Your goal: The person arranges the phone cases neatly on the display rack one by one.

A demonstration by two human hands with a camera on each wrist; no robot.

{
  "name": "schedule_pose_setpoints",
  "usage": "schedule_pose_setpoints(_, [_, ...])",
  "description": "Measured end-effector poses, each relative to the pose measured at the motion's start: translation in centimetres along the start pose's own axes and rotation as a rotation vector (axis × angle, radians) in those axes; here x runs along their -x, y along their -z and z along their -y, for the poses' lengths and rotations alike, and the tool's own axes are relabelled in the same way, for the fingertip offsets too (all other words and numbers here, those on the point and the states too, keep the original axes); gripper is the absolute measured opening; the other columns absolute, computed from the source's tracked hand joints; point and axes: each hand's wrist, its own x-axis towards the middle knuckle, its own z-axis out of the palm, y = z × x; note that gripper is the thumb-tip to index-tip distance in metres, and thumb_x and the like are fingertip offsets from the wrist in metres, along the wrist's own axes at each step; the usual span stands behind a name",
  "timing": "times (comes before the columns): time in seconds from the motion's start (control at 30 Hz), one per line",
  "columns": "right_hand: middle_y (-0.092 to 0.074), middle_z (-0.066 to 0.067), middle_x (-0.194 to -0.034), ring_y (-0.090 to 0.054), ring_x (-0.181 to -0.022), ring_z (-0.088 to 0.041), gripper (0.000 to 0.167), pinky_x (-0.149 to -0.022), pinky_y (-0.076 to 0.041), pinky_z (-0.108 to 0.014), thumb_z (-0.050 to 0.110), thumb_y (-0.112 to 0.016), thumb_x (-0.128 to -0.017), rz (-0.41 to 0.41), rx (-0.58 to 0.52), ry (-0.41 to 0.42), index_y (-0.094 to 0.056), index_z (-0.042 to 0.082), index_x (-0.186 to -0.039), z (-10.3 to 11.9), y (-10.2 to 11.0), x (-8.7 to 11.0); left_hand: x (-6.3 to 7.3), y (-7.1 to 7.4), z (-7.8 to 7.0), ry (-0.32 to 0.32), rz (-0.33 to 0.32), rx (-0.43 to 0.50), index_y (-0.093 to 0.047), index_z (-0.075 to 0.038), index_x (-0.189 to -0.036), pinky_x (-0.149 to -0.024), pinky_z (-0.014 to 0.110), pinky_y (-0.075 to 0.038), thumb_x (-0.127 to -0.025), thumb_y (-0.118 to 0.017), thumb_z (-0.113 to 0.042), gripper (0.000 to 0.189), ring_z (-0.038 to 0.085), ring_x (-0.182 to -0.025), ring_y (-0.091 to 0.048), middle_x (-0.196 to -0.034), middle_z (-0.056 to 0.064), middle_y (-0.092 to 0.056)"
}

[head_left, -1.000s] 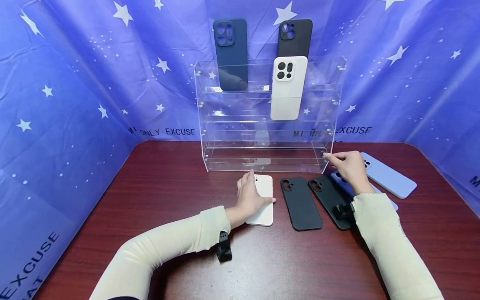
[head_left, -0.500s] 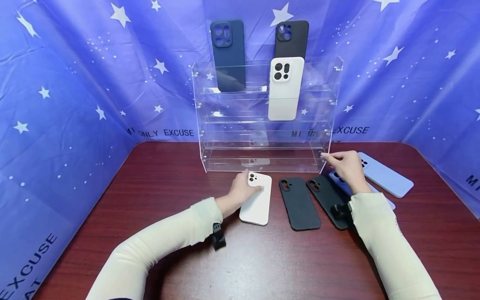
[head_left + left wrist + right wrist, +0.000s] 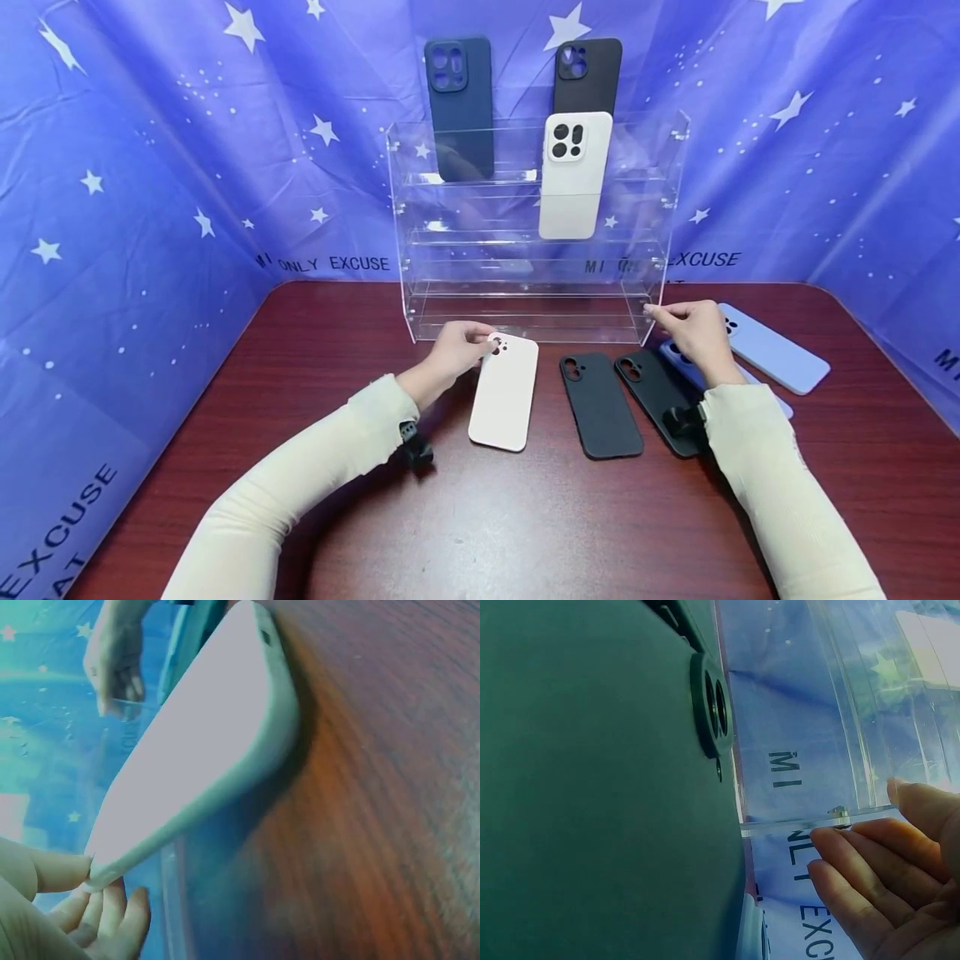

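Observation:
My left hand (image 3: 450,354) pinches a white phone case (image 3: 506,400) by its upper left corner, near the camera holes. In the left wrist view the thumb (image 3: 56,870) lies over that corner and fingers curl beneath it, and the case (image 3: 187,742) slants above the wood with a shadow under it. My right hand (image 3: 701,337) grips the lower right side panel of a clear acrylic display stand (image 3: 402,250). The right wrist view has the panel (image 3: 787,826) between thumb and fingers. One black phone case (image 3: 602,408) lies to the right of the white one.
Another black case (image 3: 652,392) lies under my right wrist, beside a blue-violet case (image 3: 776,404) and a light blue one (image 3: 780,350). On the stand's upper tiers are a dark blue case (image 3: 461,108), a black one (image 3: 588,83) and a white one (image 3: 573,179). A starry curtain (image 3: 300,167) hangs behind.
My left hand has shifted from across the white case to its upper left corner, now pinching it. The case has moved slightly left and turned a little. My right hand stays on the stand.

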Motion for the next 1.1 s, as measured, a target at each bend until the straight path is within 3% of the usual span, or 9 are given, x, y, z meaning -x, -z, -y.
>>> schedule_pose_setpoints(0.33, [-0.069,-0.021,-0.076,-0.044,-0.049,-0.011,0.044,-0.042,-0.035,-0.027,0.040,-0.061,-0.090,0.006,0.011,0.001,-0.073,-0.002,-0.099,0.0,-0.1,-0.1,1.0,2.1,-1.7,0.059,0.077,0.125,-0.064,0.004,-0.113,-0.077,0.039,-0.057,-0.086,-0.062,0.004,0.027,0.012,-0.075,-0.065,-0.094,0.012,-0.070])
schedule_pose_setpoints(0.47, [-0.069,-0.020,-0.075,-0.044,-0.048,-0.011,0.043,-0.042,-0.035,-0.026,0.039,-0.062,-0.090,0.001,0.009,0.007,-0.073,-0.002,-0.099,-0.1,-0.1,-0.2,1.2,2.5,-2.5,0.012,0.091,0.194,-0.062,0.007,-0.116,-0.079,0.040,-0.056,-0.086,-0.061,0.005,0.029,0.010,-0.072,-0.064,-0.090,0.008,-0.069])
schedule_pose_setpoints(0.63, [-0.069,-0.021,-0.076,-0.044,-0.048,-0.010,0.041,-0.043,-0.034,-0.026,0.037,-0.062,-0.090,-0.001,0.013,0.014,-0.073,-0.002,-0.099,-0.2,0.0,-0.1,1.1,3.2,-4.3,-0.076,0.059,0.301,-0.058,0.007,-0.121,-0.079,0.037,-0.057,-0.086,-0.058,0.009,0.035,0.010,-0.073,-0.064,-0.091,0.006,-0.068])
schedule_pose_setpoints(0.87, [-0.068,-0.020,-0.074,-0.044,-0.049,-0.010,0.041,-0.043,-0.035,-0.025,0.037,-0.063,-0.090,-0.006,0.019,0.016,-0.073,-0.002,-0.098,-0.1,-0.2,-0.1,0.4,6.0,-9.9,-0.152,-0.063,0.359,-0.063,-0.002,-0.118,-0.074,0.029,-0.057,-0.085,-0.062,0.005,0.034,0.013,-0.079,-0.064,-0.101,0.009,-0.069])
schedule_pose_setpoints(0.97, [-0.067,-0.018,-0.071,-0.042,-0.048,-0.010,0.042,-0.042,-0.034,-0.026,0.038,-0.062,-0.090,-0.008,0.020,0.010,-0.073,-0.002,-0.099,-0.1,-0.1,-0.1,0.0,7.2,-12.8,-0.213,-0.128,0.414,-0.064,-0.004,-0.117,-0.074,0.029,-0.057,-0.085,-0.063,0.006,0.034,0.014,-0.080,-0.065,-0.108,0.011,-0.068])
schedule_pose_setpoints(1.1, [-0.066,-0.017,-0.069,-0.041,-0.047,-0.010,0.043,-0.041,-0.033,-0.026,0.039,-0.062,-0.090,-0.004,0.018,0.006,-0.073,-0.002,-0.100,-0.1,0.0,-0.1,-0.7,8.8,-16.1,-0.272,-0.212,0.507,-0.067,-0.005,-0.113,-0.071,0.027,-0.057,-0.084,-0.065,0.006,0.031,0.015,-0.080,-0.065,-0.105,0.010,-0.069])
